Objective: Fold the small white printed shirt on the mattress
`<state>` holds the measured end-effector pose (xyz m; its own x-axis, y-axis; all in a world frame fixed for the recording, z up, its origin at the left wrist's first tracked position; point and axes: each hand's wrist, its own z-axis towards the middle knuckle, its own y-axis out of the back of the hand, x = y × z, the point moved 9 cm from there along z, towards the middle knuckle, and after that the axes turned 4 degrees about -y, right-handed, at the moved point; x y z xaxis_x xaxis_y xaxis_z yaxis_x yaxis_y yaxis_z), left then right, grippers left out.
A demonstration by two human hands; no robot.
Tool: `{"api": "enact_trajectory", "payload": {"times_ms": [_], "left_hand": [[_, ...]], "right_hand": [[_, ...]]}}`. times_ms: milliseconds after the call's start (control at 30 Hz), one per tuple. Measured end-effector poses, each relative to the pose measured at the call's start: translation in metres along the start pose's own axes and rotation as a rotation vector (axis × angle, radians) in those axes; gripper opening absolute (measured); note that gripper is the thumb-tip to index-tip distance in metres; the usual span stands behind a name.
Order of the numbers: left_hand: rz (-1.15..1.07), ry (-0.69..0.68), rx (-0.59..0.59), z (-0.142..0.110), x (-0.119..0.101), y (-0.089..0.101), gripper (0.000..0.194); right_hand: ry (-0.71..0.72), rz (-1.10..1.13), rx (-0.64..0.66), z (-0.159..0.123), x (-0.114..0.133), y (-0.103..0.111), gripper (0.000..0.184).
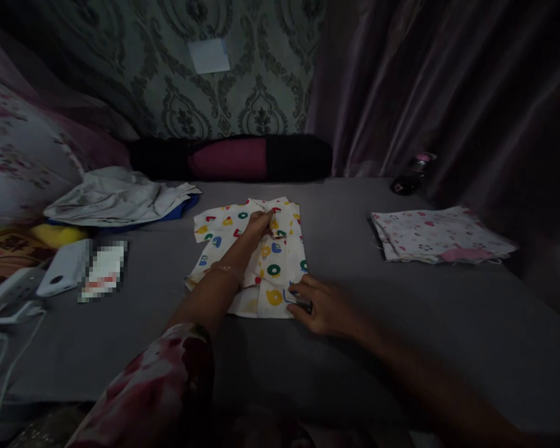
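A small white short-sleeved shirt, printed with red, yellow, green and blue letter shapes, lies on the grey sheet in front of me. Its right side is folded inward over the front, while one sleeve sticks out to the left. Up near the collar, my left hand pinches the folded cloth, its forearm crossing over the shirt. My right hand is at the lower right corner, thumb and fingers closed on the hem. The left forearm hides part of the shirt's front.
On the right lies a stack of floral cloth, with a dark bottle behind it. Crumpled white clothing, a white power bank and a power strip with cables sit left. A black and maroon bolster lines the wall.
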<state>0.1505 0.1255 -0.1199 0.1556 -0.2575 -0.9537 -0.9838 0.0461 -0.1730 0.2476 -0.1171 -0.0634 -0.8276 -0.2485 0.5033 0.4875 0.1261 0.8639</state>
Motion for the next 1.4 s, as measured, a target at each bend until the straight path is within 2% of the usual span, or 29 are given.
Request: {"api": "enact_trajectory", "payload": {"times_ms": [133, 267, 333, 400, 433, 500, 533, 600, 700, 767, 867, 967, 1067, 1133, 1200, 1267, 1333, 1400], "left_hand": [[0.327, -0.052, 0.115, -0.025, -0.016, 0.015, 0.025], [0.614, -0.118, 0.236, -0.059, -0.04, 0.041, 0.024], [0.779, -0.163, 0.347, -0.081, -0.047, 0.05, 0.023], [0.941, -0.287, 0.457, -0.106, -0.056, 0.056, 0.019], [1.0, -0.406, 0.47, -0.12, -0.065, 0.059, 0.018], [1.096, -0.66, 0.412, -0.15, -0.084, 0.065, 0.022], [1.133, -0.746, 0.365, -0.164, -0.092, 0.07, 0.023], [1.209, -0.813, 0.382, -0.188, -0.095, 0.073, 0.026], [1.324, -0.779, 0.588, -0.21, -0.078, 0.074, 0.049], [1.395, -0.757, 0.657, -0.212, -0.065, 0.079, 0.068], [1.479, -0.774, 0.615, -0.199, -0.051, 0.091, 0.075], [1.502, -0.806, 0.582, -0.187, -0.041, 0.092, 0.063], [1.522, -0.832, 0.561, -0.186, -0.042, 0.083, 0.043], [1.527, -0.875, 0.566, -0.191, -0.047, 0.074, 0.035], [1.506, -0.92, 0.618, -0.199, -0.05, 0.065, 0.034], [1.456, -0.93, 0.694, -0.205, -0.05, 0.057, 0.032], [1.393, -0.908, 0.745, -0.208, -0.049, 0.052, 0.026], [1.342, -0.868, 0.755, -0.209, -0.049, 0.05, 0.029]], "right_hand": [[0.021, 0.02, 0.02, 0.001, 0.0, 0.0, 0.028], [0.016, 0.023, 0.023, 0.003, -0.005, -0.003, 0.028], [0.023, 0.015, 0.006, 0.003, -0.006, -0.002, 0.028], [0.055, -0.026, -0.047, 0.003, -0.001, 0.002, 0.029], [0.083, -0.052, -0.079, 0.003, 0.004, 0.004, 0.029], [0.167, -0.084, -0.096, 0.002, 0.018, 0.005, 0.03], [0.219, -0.083, -0.072, 0.002, 0.027, 0.002, 0.031], [0.319, -0.058, 0.016, 0.0, 0.042, -0.007, 0.035], [0.395, -0.023, 0.12, 0.0, 0.057, -0.018, 0.052], [0.395, -0.014, 0.137, 0.002, 0.059, -0.022, 0.061], [0.37, -0.015, 0.122, 0.005, 0.057, -0.024, 0.063], [0.324, -0.011, 0.07, 0.006, 0.052, -0.022, 0.05], [0.31, -0.001, 0.033, 0.005, 0.049, -0.02, 0.03], [0.333, -0.002, 0.033, 0.004, 0.05, -0.022, 0.029], [0.361, -0.014, 0.029, 0.003, 0.051, -0.024, 0.029], [0.381, -0.034, 0.006, 0.003, 0.052, -0.025, 0.021], [0.399, -0.057, -0.022, 0.003, 0.052, -0.026, 0.013], [0.419, -0.075, -0.04, 0.002, 0.053, -0.027, 0.015]]}}
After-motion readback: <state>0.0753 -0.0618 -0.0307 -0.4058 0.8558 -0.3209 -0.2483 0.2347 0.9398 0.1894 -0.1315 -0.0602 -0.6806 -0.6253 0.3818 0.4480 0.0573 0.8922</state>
